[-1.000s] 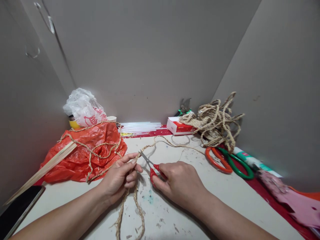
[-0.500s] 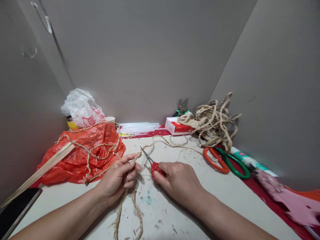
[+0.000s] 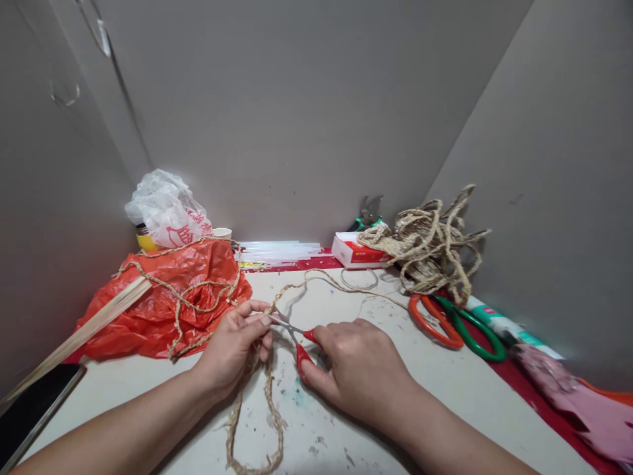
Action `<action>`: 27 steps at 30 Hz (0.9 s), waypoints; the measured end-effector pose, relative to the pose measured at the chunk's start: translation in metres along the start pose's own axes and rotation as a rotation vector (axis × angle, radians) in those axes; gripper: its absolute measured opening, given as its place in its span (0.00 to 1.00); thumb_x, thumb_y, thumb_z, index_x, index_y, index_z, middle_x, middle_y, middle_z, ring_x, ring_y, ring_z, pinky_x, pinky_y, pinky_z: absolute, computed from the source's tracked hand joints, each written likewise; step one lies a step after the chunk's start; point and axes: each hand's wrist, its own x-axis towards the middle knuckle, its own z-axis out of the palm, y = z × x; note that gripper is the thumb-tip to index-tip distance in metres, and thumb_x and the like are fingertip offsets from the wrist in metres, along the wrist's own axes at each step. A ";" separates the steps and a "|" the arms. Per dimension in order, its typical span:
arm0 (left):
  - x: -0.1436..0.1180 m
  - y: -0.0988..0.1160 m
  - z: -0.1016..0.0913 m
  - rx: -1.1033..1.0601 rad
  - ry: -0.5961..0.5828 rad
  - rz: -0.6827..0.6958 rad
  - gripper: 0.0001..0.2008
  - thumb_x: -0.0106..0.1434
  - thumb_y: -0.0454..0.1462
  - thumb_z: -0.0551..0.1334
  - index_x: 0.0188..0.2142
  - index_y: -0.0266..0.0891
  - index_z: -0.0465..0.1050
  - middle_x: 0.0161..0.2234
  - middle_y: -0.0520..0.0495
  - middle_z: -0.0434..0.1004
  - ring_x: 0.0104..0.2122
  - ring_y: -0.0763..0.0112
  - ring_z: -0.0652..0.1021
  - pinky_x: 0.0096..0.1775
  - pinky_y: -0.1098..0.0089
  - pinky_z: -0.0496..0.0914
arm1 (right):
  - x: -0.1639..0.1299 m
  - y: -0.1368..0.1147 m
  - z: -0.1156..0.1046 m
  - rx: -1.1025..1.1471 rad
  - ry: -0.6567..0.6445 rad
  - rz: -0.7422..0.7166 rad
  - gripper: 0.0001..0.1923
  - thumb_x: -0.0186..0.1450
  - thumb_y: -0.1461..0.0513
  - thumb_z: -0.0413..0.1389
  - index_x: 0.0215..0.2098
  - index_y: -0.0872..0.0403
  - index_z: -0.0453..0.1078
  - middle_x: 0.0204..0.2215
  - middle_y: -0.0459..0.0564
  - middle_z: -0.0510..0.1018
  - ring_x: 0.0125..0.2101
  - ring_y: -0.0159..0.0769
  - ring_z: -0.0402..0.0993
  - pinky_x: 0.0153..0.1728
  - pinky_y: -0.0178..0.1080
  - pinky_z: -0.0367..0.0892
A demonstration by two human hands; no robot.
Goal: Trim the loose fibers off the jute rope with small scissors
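Between thumb and fingers, my left hand (image 3: 241,336) pinches a braided straw rope (image 3: 277,422). A loop of it hangs below the hand toward the table's near edge, while a thinner stretch runs off to the right across the tabletop. My right hand (image 3: 361,373) has its fingers in the red handles of small scissors (image 3: 291,328). The scissors' blades are spread, with their tips at the rope just beside my left thumb. Exactly how the blades sit around the rope is too small to tell.
At left, an orange-red plastic bag (image 3: 148,330) bears more thin rope and a bundle of pale strips (image 3: 99,323), near a phone (image 3: 39,409). Coiled thick rope (image 3: 435,244), a red-white box (image 3: 353,249) and large orange (image 3: 435,323) and green handles (image 3: 477,333) are at right.
The scissors have moved left to the rope at my left hand and their blades have spread apart. The hanging rope now shows as a full loop. The view has shifted slightly.
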 end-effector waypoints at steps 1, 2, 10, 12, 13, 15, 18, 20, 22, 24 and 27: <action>0.000 -0.001 -0.001 0.028 0.003 0.009 0.12 0.57 0.39 0.64 0.38 0.37 0.66 0.19 0.53 0.71 0.15 0.81 0.65 0.20 0.79 0.59 | 0.000 0.000 0.001 -0.017 0.009 0.007 0.13 0.57 0.53 0.52 0.25 0.54 0.70 0.20 0.49 0.75 0.22 0.35 0.68 0.31 0.39 0.52; 0.000 -0.002 -0.001 0.049 0.004 0.017 0.12 0.57 0.39 0.63 0.38 0.37 0.66 0.20 0.52 0.71 0.16 0.81 0.66 0.21 0.79 0.59 | -0.001 0.000 0.001 -0.029 0.020 0.012 0.13 0.57 0.53 0.52 0.25 0.54 0.70 0.20 0.49 0.75 0.22 0.36 0.68 0.32 0.39 0.52; -0.001 -0.001 0.002 0.053 0.034 0.003 0.13 0.54 0.38 0.66 0.37 0.36 0.68 0.26 0.46 0.77 0.22 0.76 0.73 0.26 0.76 0.66 | -0.002 -0.002 0.001 -0.080 0.055 0.014 0.13 0.58 0.54 0.52 0.26 0.55 0.71 0.20 0.50 0.75 0.24 0.37 0.69 0.34 0.42 0.51; 0.000 -0.001 0.003 0.035 0.026 0.012 0.14 0.53 0.38 0.67 0.36 0.36 0.68 0.28 0.45 0.78 0.25 0.75 0.74 0.27 0.76 0.67 | -0.001 -0.001 0.001 -0.082 0.044 0.023 0.13 0.58 0.54 0.52 0.26 0.55 0.70 0.20 0.50 0.75 0.24 0.37 0.69 0.34 0.42 0.51; 0.000 -0.001 0.003 0.030 0.028 0.013 0.14 0.52 0.39 0.68 0.36 0.36 0.68 0.29 0.44 0.78 0.26 0.74 0.75 0.28 0.75 0.67 | 0.000 -0.001 0.001 -0.079 0.035 0.030 0.13 0.58 0.54 0.51 0.26 0.55 0.70 0.20 0.50 0.75 0.24 0.37 0.69 0.34 0.42 0.51; 0.000 -0.002 0.003 0.031 0.043 0.015 0.15 0.50 0.38 0.69 0.35 0.36 0.68 0.31 0.43 0.79 0.28 0.72 0.76 0.27 0.75 0.67 | 0.001 0.000 0.002 -0.065 0.014 0.043 0.13 0.58 0.54 0.51 0.26 0.55 0.70 0.20 0.50 0.76 0.23 0.37 0.69 0.34 0.41 0.51; 0.002 -0.004 0.002 0.049 0.060 0.016 0.16 0.50 0.38 0.69 0.36 0.36 0.68 0.32 0.42 0.79 0.28 0.71 0.76 0.27 0.74 0.67 | 0.002 0.000 0.002 -0.038 -0.026 0.053 0.13 0.58 0.54 0.51 0.24 0.54 0.70 0.20 0.50 0.76 0.22 0.35 0.68 0.32 0.40 0.52; 0.003 -0.005 0.001 0.055 0.053 0.015 0.16 0.51 0.38 0.69 0.37 0.36 0.67 0.32 0.43 0.79 0.27 0.72 0.76 0.27 0.75 0.66 | 0.003 0.000 0.002 -0.025 -0.046 0.054 0.14 0.59 0.54 0.50 0.23 0.54 0.69 0.19 0.49 0.76 0.21 0.34 0.67 0.31 0.39 0.52; 0.003 -0.006 0.000 0.052 0.035 0.010 0.15 0.52 0.37 0.68 0.37 0.36 0.67 0.33 0.42 0.79 0.27 0.73 0.76 0.27 0.75 0.66 | 0.003 0.000 0.002 -0.012 -0.060 0.057 0.14 0.59 0.55 0.50 0.22 0.54 0.69 0.18 0.48 0.75 0.20 0.33 0.67 0.29 0.38 0.52; 0.003 -0.008 -0.001 0.049 0.024 -0.001 0.15 0.53 0.37 0.67 0.38 0.36 0.67 0.34 0.41 0.79 0.27 0.74 0.75 0.27 0.75 0.65 | 0.003 0.000 0.002 -0.002 -0.071 0.062 0.14 0.60 0.55 0.49 0.22 0.53 0.70 0.17 0.47 0.75 0.19 0.33 0.67 0.28 0.37 0.51; 0.002 -0.008 0.000 0.048 0.027 -0.010 0.15 0.53 0.37 0.67 0.38 0.36 0.67 0.34 0.41 0.79 0.27 0.74 0.75 0.27 0.76 0.65 | 0.003 0.001 0.003 0.002 -0.073 0.050 0.14 0.60 0.56 0.49 0.22 0.53 0.70 0.17 0.47 0.75 0.19 0.33 0.67 0.28 0.37 0.51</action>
